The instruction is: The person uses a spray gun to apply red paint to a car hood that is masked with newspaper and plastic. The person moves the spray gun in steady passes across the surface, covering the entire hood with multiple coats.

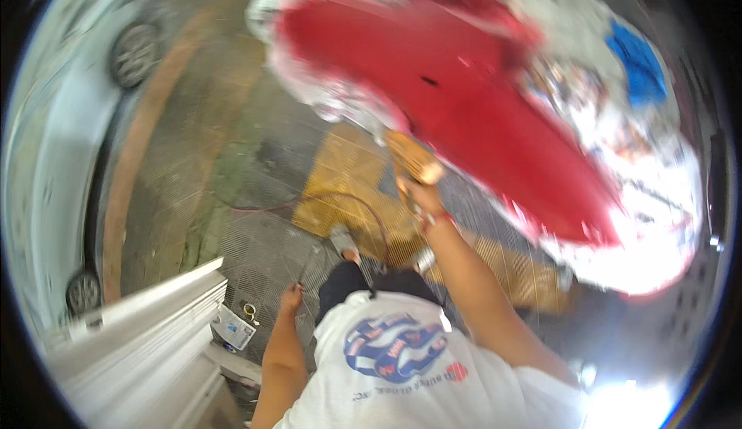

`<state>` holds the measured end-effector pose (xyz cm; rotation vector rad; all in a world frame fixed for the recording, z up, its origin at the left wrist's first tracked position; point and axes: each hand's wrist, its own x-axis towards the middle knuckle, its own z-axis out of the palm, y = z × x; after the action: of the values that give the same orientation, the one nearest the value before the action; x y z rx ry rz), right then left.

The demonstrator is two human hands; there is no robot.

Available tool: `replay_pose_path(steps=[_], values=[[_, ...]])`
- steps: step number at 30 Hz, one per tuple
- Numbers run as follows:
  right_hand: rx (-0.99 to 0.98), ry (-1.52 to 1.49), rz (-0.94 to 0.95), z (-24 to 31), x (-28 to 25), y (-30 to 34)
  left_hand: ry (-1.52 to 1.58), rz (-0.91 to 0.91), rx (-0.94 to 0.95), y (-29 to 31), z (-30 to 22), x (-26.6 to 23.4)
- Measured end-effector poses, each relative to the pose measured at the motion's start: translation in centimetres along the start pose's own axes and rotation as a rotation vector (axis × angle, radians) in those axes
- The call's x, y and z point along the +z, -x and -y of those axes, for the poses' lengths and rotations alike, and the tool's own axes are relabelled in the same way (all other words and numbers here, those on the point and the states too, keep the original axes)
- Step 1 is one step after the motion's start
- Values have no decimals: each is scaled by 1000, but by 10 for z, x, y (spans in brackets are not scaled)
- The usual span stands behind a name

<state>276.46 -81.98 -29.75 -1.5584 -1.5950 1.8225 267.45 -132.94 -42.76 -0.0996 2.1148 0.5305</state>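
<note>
Grey textured floor (267,251), pale car (66,143) at left. Red car panel (479,112) edged with white masking sheet (657,251). Right hand (423,199) clamped round orange-tan handheld tool (416,158), by panel's near edge. Left hand (291,297) curled; contents can't be told.

A large red panel (471,112) is stretching from the upper centre of the frame down toward the right; it is lying aslant, its smooth face turning up to the view, its lower-right end tapering; pale glints are shining near that end, and a small dark mark is sitting on its upper middle part; its outline is blurring.

A gold-orange tool (417,160) with a rounded, chunky body is being held at the panel's lower-left edge, near the frame's centre; it is slanting from upper left to lower right; contact is remaining unclear.
</note>
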Motion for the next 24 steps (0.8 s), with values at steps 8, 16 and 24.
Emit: replay_pose_path(steps=[8, 16, 24], values=[[-98, 177, -362, -99, -126, -5, -234, 186, 344, 17, -109, 37], [-100, -447, -794, -204, -355, 53, -629, 259, 724, 51, -199, 135], [63, -571, -1036, -298, -610, 116, -712, 429, 1233, 153, -287, 316]])
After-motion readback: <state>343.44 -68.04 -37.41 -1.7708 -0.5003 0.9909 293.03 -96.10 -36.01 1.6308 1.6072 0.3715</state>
